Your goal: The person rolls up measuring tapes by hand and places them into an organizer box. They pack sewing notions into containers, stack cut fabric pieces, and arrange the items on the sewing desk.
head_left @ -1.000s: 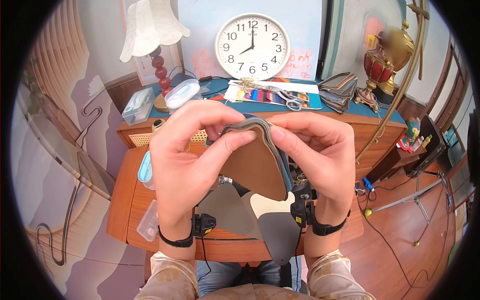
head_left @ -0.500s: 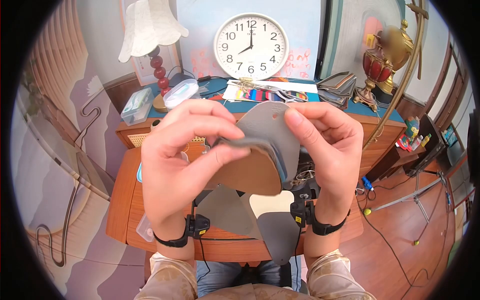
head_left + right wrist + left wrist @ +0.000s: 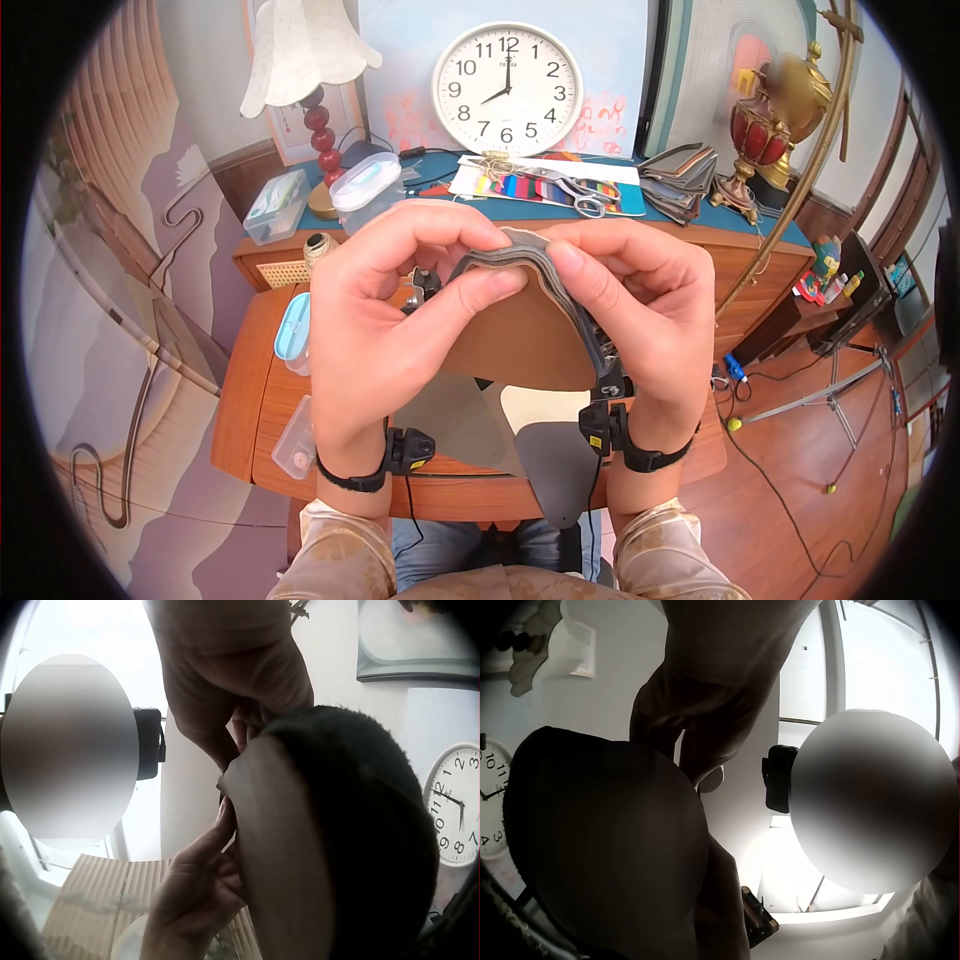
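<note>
A bent stack of leather swatches [image 3: 525, 345], brown on the near side with grey edges, is held up between both hands. My left hand [image 3: 390, 310] pinches its upper edge, thumb in front and fingers behind. From the other side my right hand [image 3: 655, 300] pinches the same top edge with thumb and fingers, close to the left fingertips. The right wrist view shows a tan face and a dark fuzzy face of the leather. Below, on the table, lie a grey-brown swatch [image 3: 450, 420], a cream swatch [image 3: 545, 405] and a dark grey swatch [image 3: 562, 470] overhanging the front edge.
Plastic boxes [image 3: 293, 440] stand at the table's left. On the shelf behind are a lamp [image 3: 320, 140], a wall clock [image 3: 508, 90], scissors [image 3: 590, 200] on a colour card, and another pile of swatches [image 3: 680, 180]. A cable runs from each wrist camera.
Half a second ago my right hand held one grey swatch with a hole apart from the stack. Now both hands meet at the stack's top edge, and that swatch no longer stands apart.
</note>
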Available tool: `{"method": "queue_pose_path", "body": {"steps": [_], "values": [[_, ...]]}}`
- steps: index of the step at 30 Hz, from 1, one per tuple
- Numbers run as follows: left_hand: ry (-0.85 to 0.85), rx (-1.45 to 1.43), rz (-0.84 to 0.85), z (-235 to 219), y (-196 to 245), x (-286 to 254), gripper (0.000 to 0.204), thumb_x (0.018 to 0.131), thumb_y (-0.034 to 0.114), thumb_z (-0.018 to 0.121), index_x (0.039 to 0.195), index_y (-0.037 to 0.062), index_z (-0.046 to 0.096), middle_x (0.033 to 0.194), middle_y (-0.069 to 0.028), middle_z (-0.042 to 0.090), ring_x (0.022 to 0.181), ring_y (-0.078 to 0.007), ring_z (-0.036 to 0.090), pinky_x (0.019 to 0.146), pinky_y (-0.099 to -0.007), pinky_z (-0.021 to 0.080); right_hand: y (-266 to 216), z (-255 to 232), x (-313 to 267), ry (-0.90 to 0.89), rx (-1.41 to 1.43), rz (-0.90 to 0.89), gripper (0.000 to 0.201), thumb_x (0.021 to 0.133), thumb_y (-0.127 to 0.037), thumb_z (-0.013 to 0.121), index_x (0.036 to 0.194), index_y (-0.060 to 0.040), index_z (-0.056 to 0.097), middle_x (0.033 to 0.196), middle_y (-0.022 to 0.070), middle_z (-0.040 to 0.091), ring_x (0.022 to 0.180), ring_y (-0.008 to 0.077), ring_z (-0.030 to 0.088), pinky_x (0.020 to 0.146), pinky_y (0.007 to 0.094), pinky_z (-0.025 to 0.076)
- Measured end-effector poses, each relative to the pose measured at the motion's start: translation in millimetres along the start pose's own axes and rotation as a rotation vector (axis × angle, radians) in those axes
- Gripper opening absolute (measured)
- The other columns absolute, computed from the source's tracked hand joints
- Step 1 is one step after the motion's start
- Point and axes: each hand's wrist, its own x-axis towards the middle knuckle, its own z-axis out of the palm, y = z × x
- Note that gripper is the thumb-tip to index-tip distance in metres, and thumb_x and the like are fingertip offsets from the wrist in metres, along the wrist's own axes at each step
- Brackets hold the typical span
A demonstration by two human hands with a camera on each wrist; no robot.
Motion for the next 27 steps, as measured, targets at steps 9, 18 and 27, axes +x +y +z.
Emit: {"method": "queue_pose_path", "body": {"steps": [9, 18, 27], "values": [[0.087, -0.073, -0.023, 8.7, -1.2, 0.6, 0.02, 0.083, 0.0, 0.079, 0.101, 0.0005, 0.069, 0.096, -0.0019, 0.07, 0.081, -0.007, 0.059, 0.072, -0.0218, 0.048, 0.3, 1.0, 0.0, -0.009, 0.007, 0.006, 0.017, 0.098, -0.002, 0.065, 0.112, 0.0066, 0.071, 0.099, 0.0072, 0.074, 0.089, 0.0088, 0.067, 0.078, 0.0224, 0.056], [-0.07, 0.096, 0.013, -3.1, -7.1, 3.5, 0.027, 0.09, -0.003, 0.071, 0.116, -0.0043, 0.065, 0.108, -0.0055, 0.068, 0.099, -0.0124, 0.063, 0.09, -0.0264, 0.049, 6.4, 5.9, 1.9, -0.004, -0.089, -0.069, 0.027, 0.09, 0.007, 0.069, 0.117, 0.0089, 0.068, 0.108, 0.0132, 0.074, 0.098, 0.0157, 0.069, 0.087, 0.0268, 0.055], [0.073, -0.007, 0.089, 7.6, -9.3, -1.3, 0.016, 0.092, 0.006, 0.071, 0.105, -0.003, 0.069, 0.091, -0.0055, 0.072, 0.084, -0.0083, 0.065, 0.078, -0.0234, 0.05, 12.5, 18.9, -0.3, 0.014, -0.111, -0.215, 0.033, 0.091, 0.002, 0.07, 0.122, 0.0085, 0.064, 0.103, 0.0134, 0.071, 0.095, 0.0152, 0.069, 0.085, 0.0253, 0.054]]}}
